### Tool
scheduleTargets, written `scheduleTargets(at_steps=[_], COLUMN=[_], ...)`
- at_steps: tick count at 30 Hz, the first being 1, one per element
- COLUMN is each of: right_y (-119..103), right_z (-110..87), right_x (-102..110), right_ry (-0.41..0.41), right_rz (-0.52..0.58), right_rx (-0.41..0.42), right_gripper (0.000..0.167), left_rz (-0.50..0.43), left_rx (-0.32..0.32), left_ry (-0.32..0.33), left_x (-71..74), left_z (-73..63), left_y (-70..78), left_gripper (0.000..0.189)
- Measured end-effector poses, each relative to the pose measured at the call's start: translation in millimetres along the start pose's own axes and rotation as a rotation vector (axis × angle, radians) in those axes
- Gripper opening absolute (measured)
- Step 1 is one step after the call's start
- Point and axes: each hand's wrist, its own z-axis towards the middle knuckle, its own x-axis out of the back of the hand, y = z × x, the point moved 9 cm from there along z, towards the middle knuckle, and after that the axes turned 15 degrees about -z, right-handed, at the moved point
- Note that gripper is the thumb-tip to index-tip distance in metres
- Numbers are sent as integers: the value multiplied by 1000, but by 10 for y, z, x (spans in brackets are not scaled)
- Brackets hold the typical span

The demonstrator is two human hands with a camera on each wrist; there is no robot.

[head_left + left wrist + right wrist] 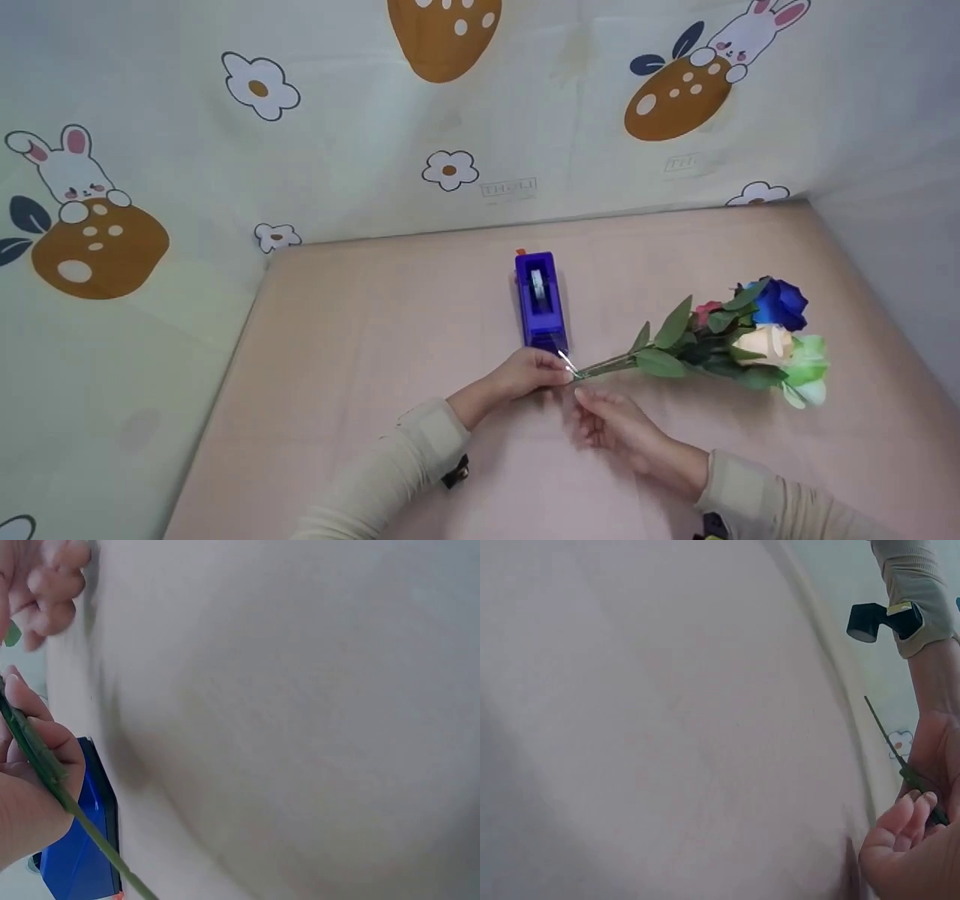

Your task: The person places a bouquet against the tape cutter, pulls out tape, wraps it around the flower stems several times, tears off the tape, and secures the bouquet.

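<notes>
My left hand [529, 373] grips the lower ends of the stems [616, 364] of a bunch of artificial flowers. The heads lie to the right: a blue rose [781, 304], a cream rose [765, 343], a green-white bloom [810, 367] and a small red one. A shiny strip of clear tape [568, 364] shows at the stems by the left fingertips. In the left wrist view, a green stem [105, 846] sticks out past that hand. Just below the stems is my right hand [626, 431], loosely curled; nothing clearly shows in its fingers.
Just beyond the left hand stands a blue tape dispenser [541, 330] with a roll in it. A pinkish cloth [360, 322] covers the table, which ends at a printed curtain [360, 150] behind and at the left.
</notes>
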Motion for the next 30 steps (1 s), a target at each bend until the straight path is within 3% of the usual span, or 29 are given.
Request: scheduleTargets(at_steps=[3, 7, 13, 16, 25, 30], right_y=[-86, -159, -165, -143, -165, -213], right_z=[-5, 30, 73, 94, 113, 111], right_x=[6, 109, 259, 307, 339, 288], right_ry=[11, 122, 304, 349, 318, 256], right_rz=[14, 35, -60, -69, 90, 142], right_rx=[30, 36, 27, 18, 48, 77], right_gripper=[27, 29, 25, 21, 5, 7], left_rz=[-4, -8, 10, -6, -58, -53], left_rx=[-2, 1, 9, 4, 18, 84], left_ry=[3, 9, 20, 19, 7, 3], left_x=[6, 8, 21, 25, 8, 64], left_z=[1, -4, -11, -9, -3, -22], left_y=[9, 15, 2, -14, 7, 19], left_gripper=[19, 18, 19, 20, 21, 22])
